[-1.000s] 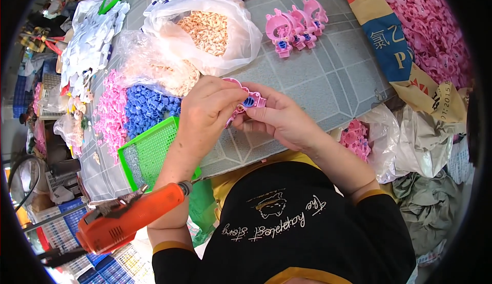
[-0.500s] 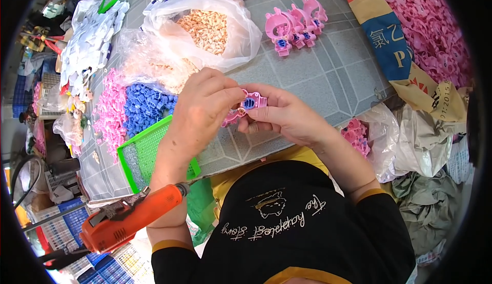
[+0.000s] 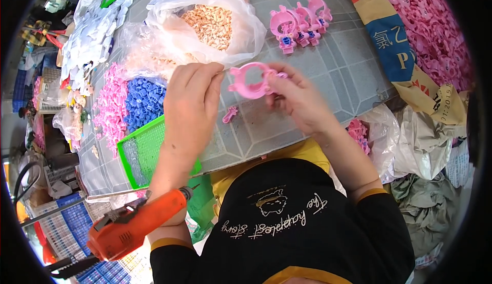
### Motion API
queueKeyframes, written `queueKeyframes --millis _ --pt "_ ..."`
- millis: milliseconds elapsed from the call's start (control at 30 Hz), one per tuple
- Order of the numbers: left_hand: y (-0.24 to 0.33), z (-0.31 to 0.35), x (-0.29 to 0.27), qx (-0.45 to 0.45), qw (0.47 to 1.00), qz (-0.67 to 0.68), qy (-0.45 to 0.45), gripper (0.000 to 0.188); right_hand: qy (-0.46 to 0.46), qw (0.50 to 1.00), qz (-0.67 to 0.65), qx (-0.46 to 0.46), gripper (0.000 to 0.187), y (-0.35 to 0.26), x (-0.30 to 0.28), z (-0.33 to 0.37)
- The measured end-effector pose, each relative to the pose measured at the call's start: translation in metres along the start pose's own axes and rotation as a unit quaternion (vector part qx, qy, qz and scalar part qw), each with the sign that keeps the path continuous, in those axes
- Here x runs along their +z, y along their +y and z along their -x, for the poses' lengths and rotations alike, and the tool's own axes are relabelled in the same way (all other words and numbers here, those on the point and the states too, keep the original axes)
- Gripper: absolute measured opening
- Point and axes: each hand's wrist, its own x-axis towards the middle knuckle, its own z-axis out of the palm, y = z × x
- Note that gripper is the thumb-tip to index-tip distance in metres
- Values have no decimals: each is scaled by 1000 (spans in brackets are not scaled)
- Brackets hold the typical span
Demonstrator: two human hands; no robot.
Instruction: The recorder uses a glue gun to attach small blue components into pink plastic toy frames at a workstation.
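Observation:
My right hand (image 3: 300, 99) grips a pink plastic ring-shaped part (image 3: 240, 90) with small knobs on its rim. The ring's open middle faces up and left. Close by on the left, my left hand (image 3: 193, 97) is closed, its thumb and fingertips pressed together; anything in them is hidden. On the table between the hands lies a small pink plastic piece (image 3: 230, 114), touched by neither. Beyond my right hand stand several pink ring parts with blue inserts (image 3: 300, 25) in a row.
An orange power screwdriver (image 3: 136, 225) hangs beside my left forearm. Left of it on the table (image 3: 338, 81) are a green tray (image 3: 148, 151), blue pieces (image 3: 145, 99) and pink pieces (image 3: 111, 110). Behind stands a bag of peach-coloured bits (image 3: 207, 25). A sack of pink parts (image 3: 425, 33) fills the right.
The hands have parted. My right hand has moved up and right and turned the pink part so its ring shows. A small pink piece now lies on the table.

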Motion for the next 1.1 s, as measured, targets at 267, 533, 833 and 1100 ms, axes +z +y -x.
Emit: queueKeyframes --millis 267,533,833,1100 --pt "-8 28 15 -208 899 85 -375 22 -1 985 116 -124 30 -11 -9 12" --pt "-10 8 -8 -187 962 51 -194 18 -52 822 436 -361 30 -13 -20 14" --pt "11 -4 -19 -107 938 328 -16 14 -65 711 485 -506 35 -8 -7 25" --pt "32 -4 -19 4 962 272 -38 21 -115 642 469 -595 40 -2 -11 14"
